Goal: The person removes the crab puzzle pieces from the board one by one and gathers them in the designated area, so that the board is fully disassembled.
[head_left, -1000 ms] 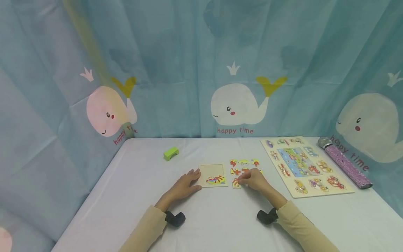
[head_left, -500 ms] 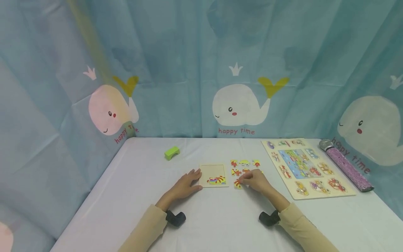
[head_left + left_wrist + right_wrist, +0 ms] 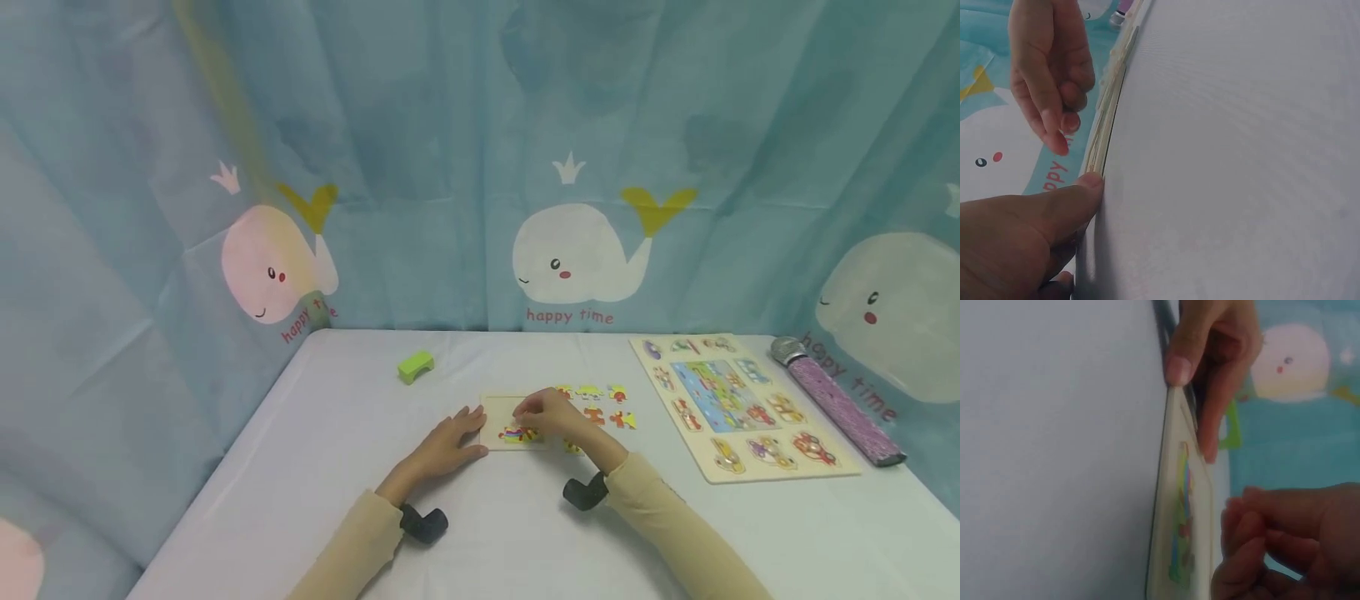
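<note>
A square wooden puzzle tray (image 3: 495, 410) lies on the white table, with a few colourful pieces (image 3: 517, 435) set along its near side. My left hand (image 3: 450, 442) rests at the tray's left edge, thumb at the near corner and fingers spread farther back. The right wrist view shows that left thumb (image 3: 1180, 370) right on the tray's corner. Over the tray's right part hovers my right hand (image 3: 555, 412), fingers loosely bent. In the left wrist view, nothing shows between the fingers of the right hand (image 3: 1047, 62). Loose puzzle pieces (image 3: 622, 419) lie right of the tray, some hidden behind this hand.
A green arch block (image 3: 416, 367) stands at the back left. On the right lie a large wooden peg puzzle board (image 3: 836, 467) and a microphone (image 3: 836, 396) with a glittery pink handle. A blue whale-print curtain (image 3: 420, 167) hangs behind the table.
My right hand has moved left, from the near loose piece to above the tray. That near piece still shows beside the tray. The left hand stays at the tray's edge.
</note>
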### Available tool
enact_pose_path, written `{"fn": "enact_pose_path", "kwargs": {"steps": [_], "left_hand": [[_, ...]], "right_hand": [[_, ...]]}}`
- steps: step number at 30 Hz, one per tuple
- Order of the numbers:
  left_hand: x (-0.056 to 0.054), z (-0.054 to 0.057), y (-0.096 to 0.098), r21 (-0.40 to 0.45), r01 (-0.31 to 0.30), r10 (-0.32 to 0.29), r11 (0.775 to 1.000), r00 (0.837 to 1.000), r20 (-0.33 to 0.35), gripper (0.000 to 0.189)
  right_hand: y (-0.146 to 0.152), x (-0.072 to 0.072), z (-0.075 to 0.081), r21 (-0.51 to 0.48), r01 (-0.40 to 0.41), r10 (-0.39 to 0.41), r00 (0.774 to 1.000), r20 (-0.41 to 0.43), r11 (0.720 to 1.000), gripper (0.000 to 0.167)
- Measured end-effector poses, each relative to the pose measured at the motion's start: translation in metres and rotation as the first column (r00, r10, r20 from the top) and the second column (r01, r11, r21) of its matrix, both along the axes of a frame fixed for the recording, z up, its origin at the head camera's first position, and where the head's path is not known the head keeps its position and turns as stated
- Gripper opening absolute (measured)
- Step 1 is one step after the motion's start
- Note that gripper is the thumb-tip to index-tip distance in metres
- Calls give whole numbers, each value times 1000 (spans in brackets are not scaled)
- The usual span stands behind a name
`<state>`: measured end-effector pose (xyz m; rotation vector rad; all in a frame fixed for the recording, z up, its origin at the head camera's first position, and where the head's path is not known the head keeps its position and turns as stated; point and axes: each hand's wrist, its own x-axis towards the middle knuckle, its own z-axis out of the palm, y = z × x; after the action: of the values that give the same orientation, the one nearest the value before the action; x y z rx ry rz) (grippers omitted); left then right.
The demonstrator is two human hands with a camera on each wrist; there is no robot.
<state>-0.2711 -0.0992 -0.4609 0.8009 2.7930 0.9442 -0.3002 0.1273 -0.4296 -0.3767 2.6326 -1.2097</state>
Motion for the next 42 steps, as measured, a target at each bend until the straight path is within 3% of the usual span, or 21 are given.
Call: {"fn": "enact_pose_path", "kwargs": {"steps": [8,12,20,31,38,42], "left_hand": [[-1,2,2,-1,5,-5,1000,1000,-13,56],[-2,3,2,4,6,-6,1000,1000,-11,56],[-2,-7,0,10,16,-16,1000,1000,-22,56],[1,-6,0,16,1,-1,1000,1000,-5,58],[1,-5,-1,11,-1,1,1000,1000,-5,58],[1,-5,-1,11,-6,6,1000,1000,-7,58]], "right_hand": [[-9,-2,-8,48,26,-26,1000,3,999,12],[-13,2,-8,77,16,-13,999,-41,997,9],[-17,10,-14,121,-29,41,995,-92,992,8],[-19,15,-14,119,-37,52,991,-127,992,15],[-17,13,-16,61,-68,77,985,-157,996,15],[-15,11,-17,74,-47,58,987,-151,996,15]]}}
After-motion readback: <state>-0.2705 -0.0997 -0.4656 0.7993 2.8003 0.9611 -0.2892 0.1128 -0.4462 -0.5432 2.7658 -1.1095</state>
